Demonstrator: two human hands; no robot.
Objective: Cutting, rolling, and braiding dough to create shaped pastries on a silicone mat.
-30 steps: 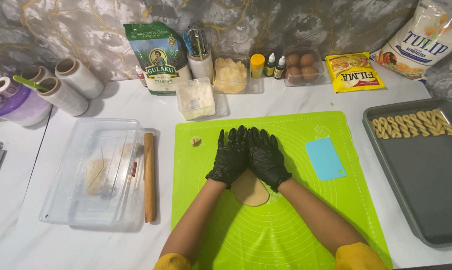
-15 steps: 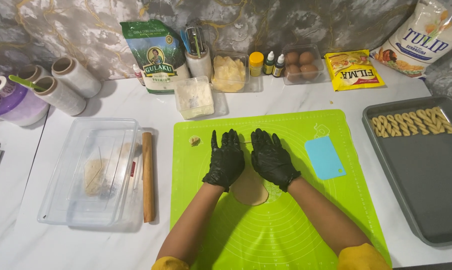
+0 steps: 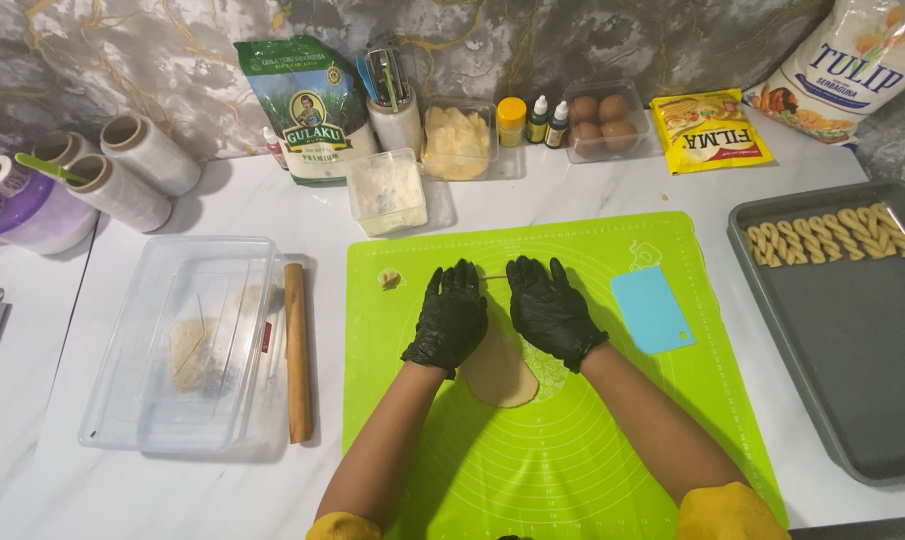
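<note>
Gloved hands, left (image 3: 450,318) and right (image 3: 552,311), lie flat with fingers spread on a thin strand of dough (image 3: 493,277) at the far side of the green silicone mat (image 3: 572,450), neither one gripping anything. A flattened dough round (image 3: 496,368) sits on the mat between the wrists, just nearer the person. The dough looks soft, light and easily torn, so by this onlooker's judgement the strand wants gentle, even palm pressure, and the round is best lifted at its edge. A small dough scrap (image 3: 389,278) lies on the mat left of the hands; a pale blue scraper (image 3: 651,309) lies on it to the right. Left of the mat lie a wooden rolling pin (image 3: 296,350) and a clear plastic box (image 3: 185,345). Beyond the mat stand a green-and-white pouch (image 3: 310,110), a clear egg box (image 3: 600,122), a flat yellow sachet (image 3: 709,130) and a tall white sack (image 3: 852,70). Right of the mat, a grey baking tray (image 3: 842,390) holds twisted dough sticks (image 3: 830,236).
</note>
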